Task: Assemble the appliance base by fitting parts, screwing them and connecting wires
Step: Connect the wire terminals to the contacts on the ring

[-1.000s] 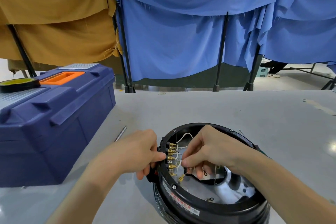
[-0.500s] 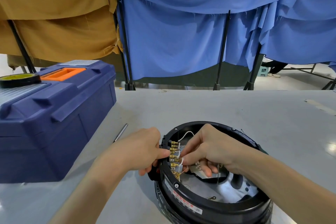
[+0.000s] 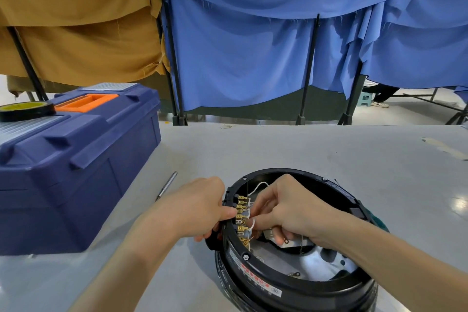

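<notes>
since the base [image 3: 316, 291] sits on the bench [image 3: 278, 149] right in front of us, our left hand [image 3: 200, 205] grips its rim while our right hand [image 3: 286, 208] pinches a white wire [image 3: 253, 223] at the brass terminals [image 3: 241, 214]; we'd push it on straight, no wiggling.

The right hand [image 3: 288, 210] has drawn its pinched white wire [image 3: 253, 223] up from the lowest of the brass terminals [image 3: 240, 215] toward the row's middle.
</notes>
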The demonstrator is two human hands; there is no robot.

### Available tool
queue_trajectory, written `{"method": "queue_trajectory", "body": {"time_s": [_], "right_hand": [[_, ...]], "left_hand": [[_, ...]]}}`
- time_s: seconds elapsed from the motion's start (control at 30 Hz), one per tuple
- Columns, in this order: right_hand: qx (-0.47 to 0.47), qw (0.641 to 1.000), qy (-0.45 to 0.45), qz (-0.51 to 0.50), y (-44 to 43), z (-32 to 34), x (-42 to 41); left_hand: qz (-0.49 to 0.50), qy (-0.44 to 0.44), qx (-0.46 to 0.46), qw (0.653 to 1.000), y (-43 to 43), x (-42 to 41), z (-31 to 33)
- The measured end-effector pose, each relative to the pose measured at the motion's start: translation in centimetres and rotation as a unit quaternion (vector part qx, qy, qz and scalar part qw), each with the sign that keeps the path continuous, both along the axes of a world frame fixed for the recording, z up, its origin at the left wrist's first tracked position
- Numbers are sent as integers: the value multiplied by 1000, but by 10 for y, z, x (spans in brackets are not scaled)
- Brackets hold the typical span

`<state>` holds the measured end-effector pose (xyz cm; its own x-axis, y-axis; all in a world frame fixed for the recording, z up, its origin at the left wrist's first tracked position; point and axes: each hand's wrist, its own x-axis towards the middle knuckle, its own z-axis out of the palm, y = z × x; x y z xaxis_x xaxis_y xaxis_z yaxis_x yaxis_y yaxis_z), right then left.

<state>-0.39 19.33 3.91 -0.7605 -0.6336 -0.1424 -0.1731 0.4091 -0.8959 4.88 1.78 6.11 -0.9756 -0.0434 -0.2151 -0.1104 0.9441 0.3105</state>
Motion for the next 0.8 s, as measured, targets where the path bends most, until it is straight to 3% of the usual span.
{"method": "queue_trajectory", "body": {"time_s": [0.8], "right_hand": [[43, 998, 30, -39, -7, 0, 2]], "left_hand": [[-7, 12, 8, 1000, -2, -1, -1]]}}
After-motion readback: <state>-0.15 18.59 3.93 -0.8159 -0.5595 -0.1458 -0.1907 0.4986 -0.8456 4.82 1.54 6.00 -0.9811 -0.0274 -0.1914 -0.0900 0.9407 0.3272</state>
